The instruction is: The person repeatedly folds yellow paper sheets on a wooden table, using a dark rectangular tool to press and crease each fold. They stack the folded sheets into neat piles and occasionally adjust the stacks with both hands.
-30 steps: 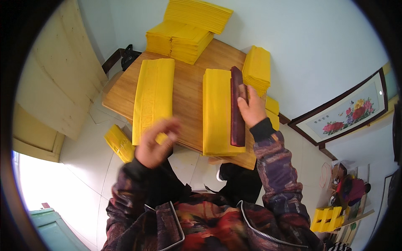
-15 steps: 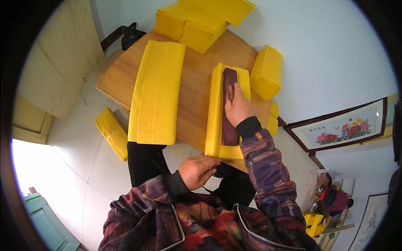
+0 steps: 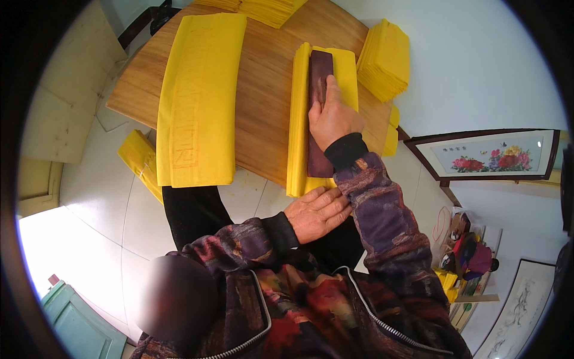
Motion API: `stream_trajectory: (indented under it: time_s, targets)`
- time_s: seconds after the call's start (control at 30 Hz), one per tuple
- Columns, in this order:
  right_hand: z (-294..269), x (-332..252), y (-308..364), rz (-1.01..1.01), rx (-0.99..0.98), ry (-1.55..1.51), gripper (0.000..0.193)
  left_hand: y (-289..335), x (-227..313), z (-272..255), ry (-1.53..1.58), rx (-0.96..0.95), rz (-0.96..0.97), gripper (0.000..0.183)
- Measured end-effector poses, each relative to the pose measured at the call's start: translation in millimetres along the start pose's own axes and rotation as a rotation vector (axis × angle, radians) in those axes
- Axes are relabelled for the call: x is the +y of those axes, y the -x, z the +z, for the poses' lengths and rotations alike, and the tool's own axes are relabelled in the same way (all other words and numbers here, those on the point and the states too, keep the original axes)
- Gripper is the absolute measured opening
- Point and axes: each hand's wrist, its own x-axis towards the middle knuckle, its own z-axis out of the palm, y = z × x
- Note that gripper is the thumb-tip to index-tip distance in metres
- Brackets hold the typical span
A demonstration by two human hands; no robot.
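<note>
A long dark red-brown bar (image 3: 320,113) lies lengthwise on a thick stack of folded yellow sheets (image 3: 345,72) at the right of the table. My right hand (image 3: 336,121) grips the bar around its middle, thumb on the left side and index finger stretched along it. Flat and with fingers extended, my left hand (image 3: 318,214) is at the near end of that stack, its fingertips close to the right sleeve; I cannot tell how firmly it touches the paper. To the left, a long yellow folded sheet (image 3: 200,102) bearing faint reddish printed marks overhangs the near table edge.
The wooden table (image 3: 269,84) carries another yellow stack (image 3: 384,60) at its right edge and more yellow bundles (image 3: 272,11) at the far side. A wrapped yellow bundle (image 3: 139,158) sits low at the left. A framed flower picture (image 3: 490,157) leans at the right.
My left hand has moved right and flattened out at the stack's near end. My right hand still holds the bar on the stack. The whole view has shifted, with the table higher in it.
</note>
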Motion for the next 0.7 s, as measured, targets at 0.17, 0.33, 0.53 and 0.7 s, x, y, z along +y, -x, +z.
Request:
stream_trajectory:
  time_s: [0.17, 0.33, 0.53, 0.7]
  targets:
    - [-2, -10, -7, -0.056, -0.114, 0.125, 0.053, 7, -4, 15, -0.05, -0.01, -0.032, 0.03]
    - [-3, -9, -5, -0.045, -0.14, 0.134, 0.053, 11, -4, 24, -0.074, -0.002, -0.051, 0.031]
    - [-6, -1, -5, 0.015, -0.06, 0.001, 0.052, 10, -2, 29, -0.047, -0.036, -0.085, 0.028]
    - [2, -11, -5, -0.043, -0.07, 0.078, 0.052, 12, -2, 28, -0.017, -0.002, -0.103, 0.027]
